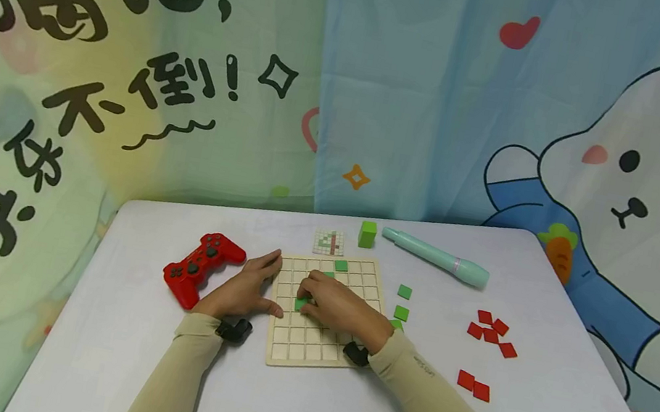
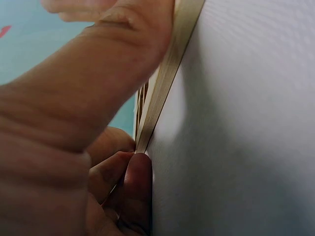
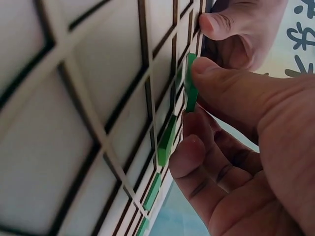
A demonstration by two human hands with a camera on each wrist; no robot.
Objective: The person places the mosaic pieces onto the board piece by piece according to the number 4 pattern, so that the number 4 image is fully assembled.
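Observation:
My right hand [image 1: 339, 305] is over the wooden grid board [image 1: 304, 355], pinching a green square tile [image 3: 191, 83] between thumb and fingertips. The tile stands tilted against the grid in the right wrist view. More green tiles [image 3: 167, 141] sit in grid cells beyond it, one near the board's top edge [image 1: 341, 265]. My left hand [image 1: 246, 287] rests along the board's left side, thumb and fingers spread. Its fingertips touch the board's wooden edge [image 2: 162, 93] in the left wrist view. The right hand hides part of the grid.
A red game controller [image 1: 201, 268] lies left of the left hand. Behind the board are a small pattern card [image 1: 329, 242], a green block [image 1: 367, 235] and a mint-coloured wand-like tube [image 1: 437, 256]. Loose green tiles [image 1: 401, 313] and several red tiles [image 1: 490, 335] lie to the right.

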